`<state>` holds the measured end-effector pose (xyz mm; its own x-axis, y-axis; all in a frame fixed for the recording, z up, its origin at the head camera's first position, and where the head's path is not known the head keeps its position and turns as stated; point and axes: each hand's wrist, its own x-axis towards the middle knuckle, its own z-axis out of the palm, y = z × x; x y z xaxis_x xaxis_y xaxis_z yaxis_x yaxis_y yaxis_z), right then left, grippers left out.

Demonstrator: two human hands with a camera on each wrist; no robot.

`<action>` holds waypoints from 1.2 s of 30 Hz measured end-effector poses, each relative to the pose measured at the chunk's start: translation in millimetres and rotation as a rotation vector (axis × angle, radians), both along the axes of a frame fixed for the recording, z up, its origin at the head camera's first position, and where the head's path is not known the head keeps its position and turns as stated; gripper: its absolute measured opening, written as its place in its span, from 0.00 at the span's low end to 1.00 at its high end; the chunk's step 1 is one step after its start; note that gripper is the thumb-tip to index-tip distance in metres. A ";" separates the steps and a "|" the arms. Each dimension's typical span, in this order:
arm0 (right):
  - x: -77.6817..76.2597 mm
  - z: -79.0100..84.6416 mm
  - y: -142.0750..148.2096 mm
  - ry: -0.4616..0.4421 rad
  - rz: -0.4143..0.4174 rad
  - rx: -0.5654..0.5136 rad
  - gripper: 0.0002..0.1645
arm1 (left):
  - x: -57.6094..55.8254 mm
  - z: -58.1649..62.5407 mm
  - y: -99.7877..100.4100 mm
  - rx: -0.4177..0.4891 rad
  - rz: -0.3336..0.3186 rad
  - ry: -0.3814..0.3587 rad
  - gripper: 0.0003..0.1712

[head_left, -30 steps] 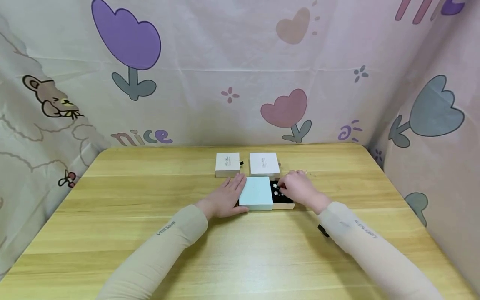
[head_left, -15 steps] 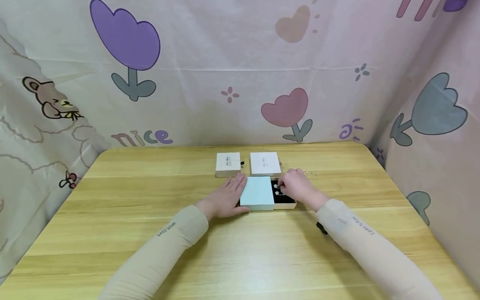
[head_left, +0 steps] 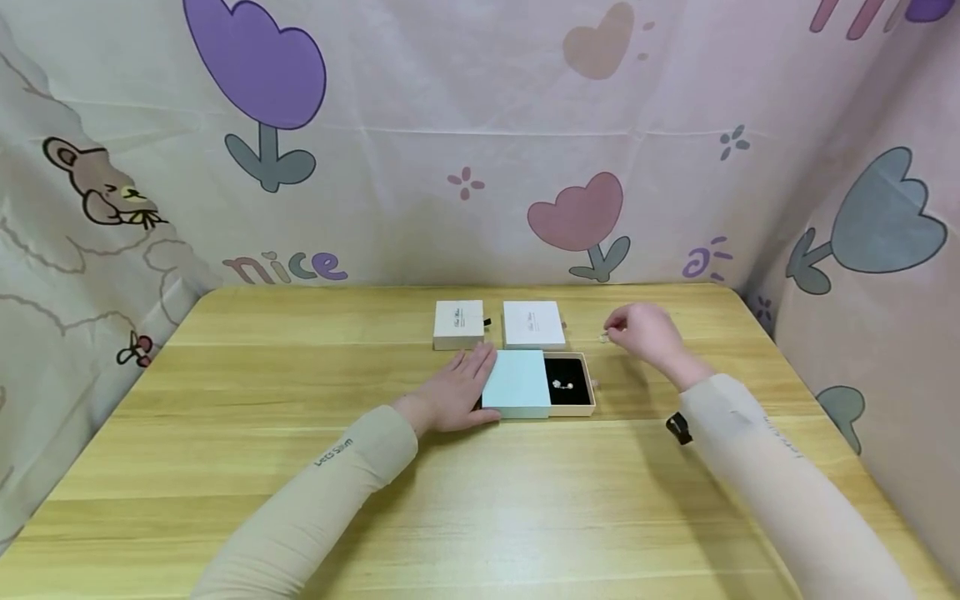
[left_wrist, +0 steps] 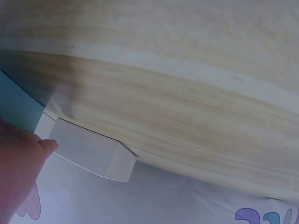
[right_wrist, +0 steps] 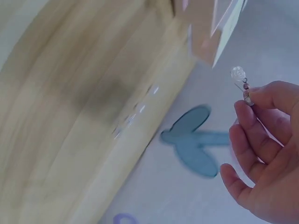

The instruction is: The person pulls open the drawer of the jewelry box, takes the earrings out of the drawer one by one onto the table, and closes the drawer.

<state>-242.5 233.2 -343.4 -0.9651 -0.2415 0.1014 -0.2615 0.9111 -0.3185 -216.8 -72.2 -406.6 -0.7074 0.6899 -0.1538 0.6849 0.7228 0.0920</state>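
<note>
My left hand (head_left: 453,396) rests with extended fingers against the left end of a pale blue box sleeve (head_left: 515,383). A drawer (head_left: 572,411) with a black lining sticks out of the sleeve's right side. An earring (head_left: 558,384) with a white flower and a pearl lies on that lining. Right of the box and above the table, my right hand (head_left: 648,335) pinches another earring (right_wrist: 238,73) between thumb and forefinger. Its clear rose-shaped flower and small beads show in the right wrist view, while the fingertips cover its lower end.
Two white lidded boxes, the left one (head_left: 458,321) and the right one (head_left: 533,323), stand behind the blue box. Several small shiny pieces (right_wrist: 140,109) lie near the table's back edge. A black object (head_left: 678,428) shows by the right cuff. A patterned curtain (head_left: 390,208) hangs behind.
My right hand has left the drawer with an earring, moving right and back over the table. Two flowers showed in the drawer before; one earring lies there now. The left hand has stayed put.
</note>
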 end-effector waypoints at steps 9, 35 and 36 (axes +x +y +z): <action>-10.8 -8.7 39.5 -0.067 -0.132 0.016 0.15 | -0.1 -0.2 -0.4 -0.003 -0.003 0.008 0.53; -17.0 -35.8 69.4 -0.255 -0.222 0.133 0.14 | -0.3 -0.1 0.6 -0.016 0.009 -0.012 0.54; -16.9 -33.4 68.4 -0.247 -0.218 0.123 0.14 | 0.0 0.1 0.5 -0.015 0.012 -0.015 0.54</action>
